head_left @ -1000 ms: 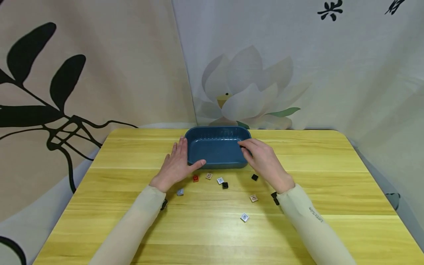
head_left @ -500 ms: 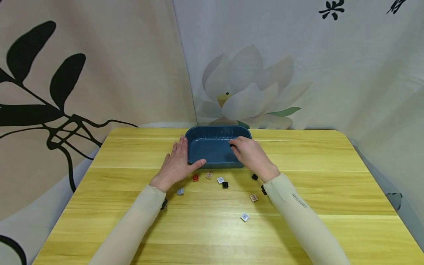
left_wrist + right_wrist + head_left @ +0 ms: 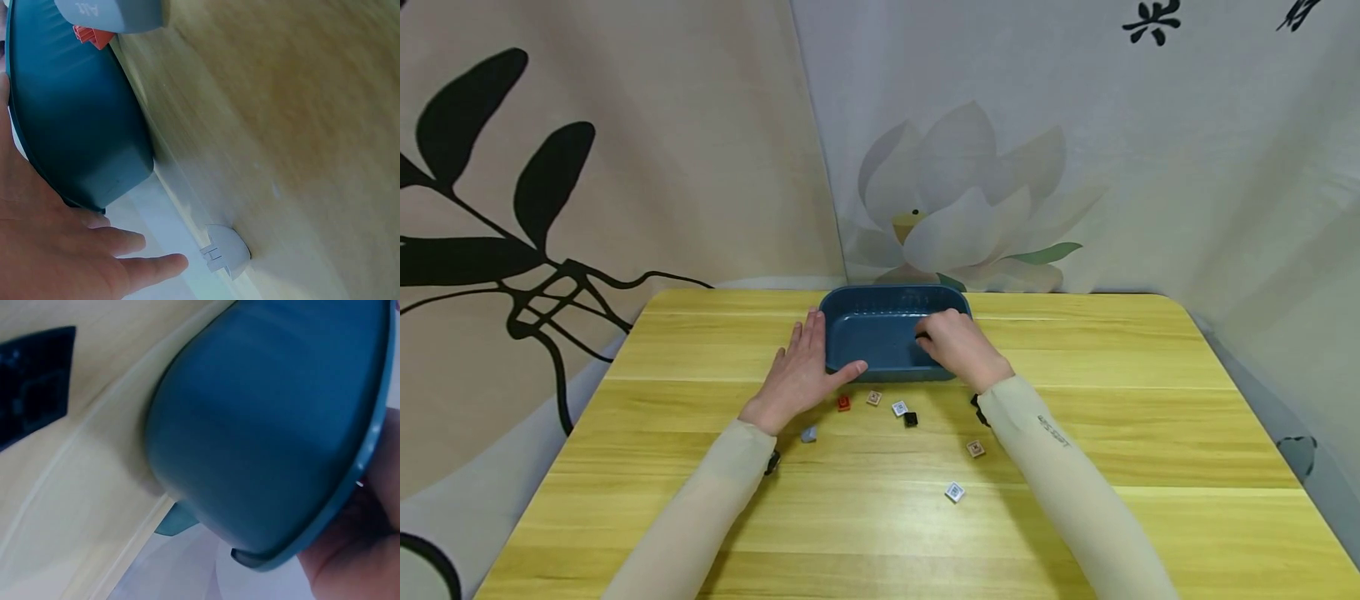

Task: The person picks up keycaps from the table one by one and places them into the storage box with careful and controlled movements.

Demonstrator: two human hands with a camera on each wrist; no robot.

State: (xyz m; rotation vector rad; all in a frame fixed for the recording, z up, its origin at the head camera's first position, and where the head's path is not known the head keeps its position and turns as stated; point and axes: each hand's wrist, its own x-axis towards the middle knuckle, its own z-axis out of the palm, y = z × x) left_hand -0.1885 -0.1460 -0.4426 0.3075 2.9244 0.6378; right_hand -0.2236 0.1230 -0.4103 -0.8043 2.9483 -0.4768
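A blue rectangular tray (image 3: 880, 373) stands at the table's back edge. My left hand (image 3: 801, 367) lies against its left end, fingers straight and thumb over the near rim. The left wrist view also has the spread fingers at the tray wall (image 3: 75, 119). Inside the tray's right half, my right hand (image 3: 962, 346) pinches a small black keycap (image 3: 922, 336), mostly covered by the fingers. From the right wrist, the tray (image 3: 262, 425) hides the fingertips. In front lie a red keycap (image 3: 844, 403), a beige keycap (image 3: 874, 398), a white keycap (image 3: 900, 408) and a black keycap (image 3: 911, 420).
A grey keycap (image 3: 808, 434) lies beside the left wrist. Nearer are another beige keycap (image 3: 975, 449) and a white keycap (image 3: 954, 492). Close to the right wrist camera is a black keycap (image 3: 37, 381) on the wooden table (image 3: 1150, 417). A printed curtain (image 3: 1037, 125) hangs behind.
My right hand has moved left and deeper into the tray with the black keycap. Its sleeve now covers a black keycap on the table. The left hand has stayed in place.
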